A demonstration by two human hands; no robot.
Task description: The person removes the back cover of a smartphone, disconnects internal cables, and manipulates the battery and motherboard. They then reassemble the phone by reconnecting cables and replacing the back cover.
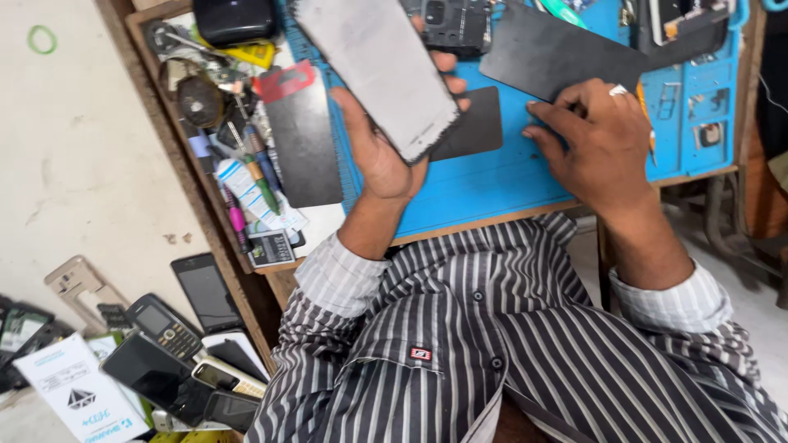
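Head view — left hand [379, 156] fingers [447, 61] wrapped round phone panel [373, 70], right hand [599, 139] on mat [492, 180]

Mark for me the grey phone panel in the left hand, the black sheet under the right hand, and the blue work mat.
grey phone panel [373, 70], head view, middle of its pale face.
black sheet [550, 53], head view, bare centre above the fingers.
blue work mat [492, 176], head view, bare patch between the wrists.

Left hand [384, 135] is gripping a phone [377, 70] with its grey back showing, tilted up over the blue mat [492, 176]. Right hand [595, 143] rests flat on the mat, fingertips touching a dark sheet [550, 53].
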